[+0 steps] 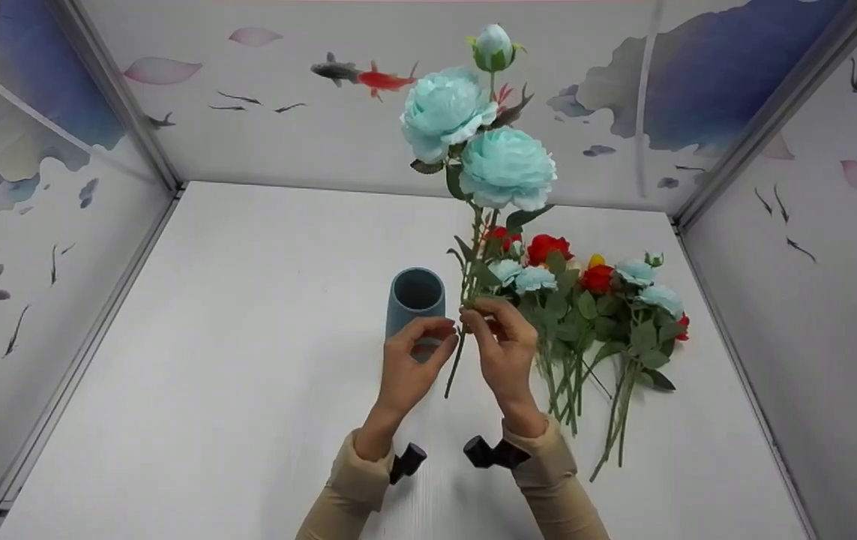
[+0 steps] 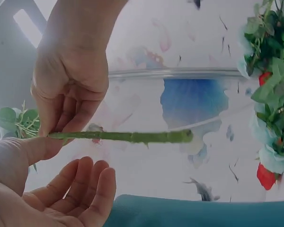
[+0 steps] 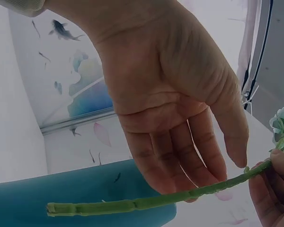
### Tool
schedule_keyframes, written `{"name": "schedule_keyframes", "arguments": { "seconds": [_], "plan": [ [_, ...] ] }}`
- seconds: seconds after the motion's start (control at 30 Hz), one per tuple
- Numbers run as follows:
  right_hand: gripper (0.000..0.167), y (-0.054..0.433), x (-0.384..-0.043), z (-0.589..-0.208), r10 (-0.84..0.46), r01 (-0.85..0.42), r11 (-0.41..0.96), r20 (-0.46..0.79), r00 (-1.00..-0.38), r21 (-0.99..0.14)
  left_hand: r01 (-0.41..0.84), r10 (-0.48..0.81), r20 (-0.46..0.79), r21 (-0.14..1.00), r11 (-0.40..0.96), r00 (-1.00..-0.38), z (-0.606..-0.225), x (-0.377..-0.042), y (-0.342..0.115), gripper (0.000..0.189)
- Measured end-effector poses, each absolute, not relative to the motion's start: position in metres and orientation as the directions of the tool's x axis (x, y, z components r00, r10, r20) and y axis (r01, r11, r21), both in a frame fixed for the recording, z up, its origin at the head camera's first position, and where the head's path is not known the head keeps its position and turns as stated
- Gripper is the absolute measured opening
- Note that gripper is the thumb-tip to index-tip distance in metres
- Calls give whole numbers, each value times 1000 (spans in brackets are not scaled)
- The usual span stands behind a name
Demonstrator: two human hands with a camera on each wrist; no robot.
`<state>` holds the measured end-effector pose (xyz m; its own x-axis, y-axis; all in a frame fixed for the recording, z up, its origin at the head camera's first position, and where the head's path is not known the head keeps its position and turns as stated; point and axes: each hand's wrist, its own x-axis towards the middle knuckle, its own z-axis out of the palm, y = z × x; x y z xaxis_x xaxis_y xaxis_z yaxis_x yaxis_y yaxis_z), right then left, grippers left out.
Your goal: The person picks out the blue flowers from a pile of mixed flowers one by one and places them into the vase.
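My right hand [image 1: 503, 345] pinches the green stem of a tall spray of light blue flowers [image 1: 509, 166], with two full blooms and a bud [image 1: 493, 49] at the top. Fingertips of the left hand [image 1: 415, 364] are close beside the stem, just below the right hand's pinch. In the left wrist view the left fingers [image 2: 92, 189] are spread loosely, the thumb near the stem [image 2: 142, 136]. The bare stem end [image 3: 61, 209] points past the left hand [image 3: 180, 104] in the right wrist view. Behind the left hand stands a blue-grey vase [image 1: 398, 311], its mouth facing up.
Bunches of red and light blue flowers [image 1: 597, 279] with long green stems [image 1: 615, 420] lie on the white table [image 1: 248, 300] at the right. Printed wall panels [image 1: 263, 135] enclose the table at the back and sides. A black wrist camera [image 1: 407, 463] sits on the left cuff.
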<state>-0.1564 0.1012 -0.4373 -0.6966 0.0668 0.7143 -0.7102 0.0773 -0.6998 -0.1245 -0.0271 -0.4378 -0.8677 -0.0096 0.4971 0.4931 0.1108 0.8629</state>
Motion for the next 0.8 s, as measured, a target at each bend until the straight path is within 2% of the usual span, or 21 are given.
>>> {"name": "schedule_keyframes", "arguments": {
  "seconds": [0.27, 0.8],
  "plan": [
    [14, 98, -157, -435, 37, -719, 92, 724, -689, -689, 356, 78, 359, 933, -53, -930, -436, -124, -32, 17],
    [16, 95, -157, -435, 12, -724, 88, 727, -686, -684, 291, 156, 304, 951, -101, -940, -435, -126, -37, 11]
  ]
}}
